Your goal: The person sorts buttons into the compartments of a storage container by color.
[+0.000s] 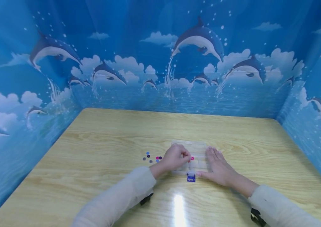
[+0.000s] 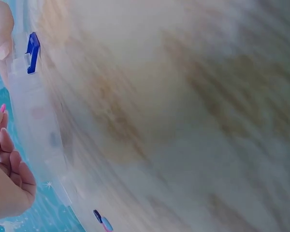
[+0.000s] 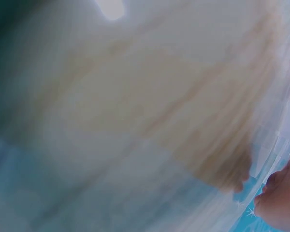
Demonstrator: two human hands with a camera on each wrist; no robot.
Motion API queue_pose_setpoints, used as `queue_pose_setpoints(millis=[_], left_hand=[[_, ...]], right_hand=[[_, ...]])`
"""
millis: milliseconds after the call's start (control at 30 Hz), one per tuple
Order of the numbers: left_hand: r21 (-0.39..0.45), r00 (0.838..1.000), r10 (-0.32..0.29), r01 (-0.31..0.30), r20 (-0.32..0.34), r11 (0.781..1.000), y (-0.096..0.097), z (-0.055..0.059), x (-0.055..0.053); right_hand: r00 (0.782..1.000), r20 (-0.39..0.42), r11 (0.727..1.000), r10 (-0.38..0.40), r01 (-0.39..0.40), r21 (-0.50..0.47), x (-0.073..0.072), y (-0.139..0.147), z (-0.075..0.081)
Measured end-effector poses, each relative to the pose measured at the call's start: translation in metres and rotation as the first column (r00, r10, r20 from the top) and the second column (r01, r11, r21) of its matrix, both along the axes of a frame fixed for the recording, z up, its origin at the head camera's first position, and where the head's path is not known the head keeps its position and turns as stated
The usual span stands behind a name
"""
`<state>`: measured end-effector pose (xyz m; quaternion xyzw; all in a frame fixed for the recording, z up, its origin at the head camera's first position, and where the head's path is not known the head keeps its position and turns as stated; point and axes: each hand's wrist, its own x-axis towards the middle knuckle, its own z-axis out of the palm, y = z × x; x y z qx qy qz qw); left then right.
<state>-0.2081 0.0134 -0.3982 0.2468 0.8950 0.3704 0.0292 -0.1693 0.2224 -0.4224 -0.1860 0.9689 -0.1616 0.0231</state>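
A clear plastic box [image 1: 183, 170] with inner dividers stands on the table, its blue latch [image 1: 191, 177] facing the near side. Over its left part, my left hand [image 1: 174, 157] pinches a small pink disc [image 2: 3, 108] between thumb and fingertips. Another pinkish-red disc [image 1: 192, 158] shows in the box, right beside those fingertips. My right hand [image 1: 220, 170] rests along the box's right side with its fingers straight and its thumb near the latch. Several loose discs, among them a blue disc [image 1: 147, 153] and a grey disc [image 1: 144, 159], lie left of the box.
The light wood-grain table [image 1: 106, 138] reaches back to a blue dolphin curtain [image 1: 160, 91], which also closes off both sides. A bright light reflection lies on the tabletop in front of the box.
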Motion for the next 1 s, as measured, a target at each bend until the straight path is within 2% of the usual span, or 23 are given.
queue_pose_setpoints(millis=[167, 267, 400, 567, 800, 1000], left_hand=[[-0.079, 0.998, -0.022, 0.018, -0.059, 0.997, 0.007, 0.001, 0.0], [-0.127, 0.99, -0.054, 0.037, -0.127, 0.991, 0.011, 0.002, 0.0], [-0.181, 0.979, -0.084, 0.05, -0.185, 0.982, 0.014, 0.0, -0.002], [-0.236, 0.97, -0.113, 0.06, -0.215, 0.97, 0.017, 0.0, -0.002], [-0.311, 0.97, -0.124, 0.055, -0.208, 0.949, 0.02, 0.001, 0.0], [-0.314, 0.97, -0.118, 0.046, -0.214, 0.948, 0.023, 0.001, 0.0]], right_hand=[[1.0, -0.003, 1.0, 0.0, 0.0, 0.0, 0.0, 0.001, 0.0], [1.0, -0.006, 1.0, 0.004, -0.004, -0.001, -0.001, 0.001, -0.001], [1.0, 0.001, 1.0, 0.002, -0.002, 0.002, -0.001, 0.0, -0.001], [1.0, -0.006, 1.0, 0.001, -0.001, 0.012, -0.001, 0.001, 0.0], [1.0, 0.006, 1.0, 0.0, 0.0, 0.011, -0.002, 0.001, -0.001], [1.0, 0.007, 1.0, -0.003, 0.003, 0.005, -0.001, 0.0, -0.002]])
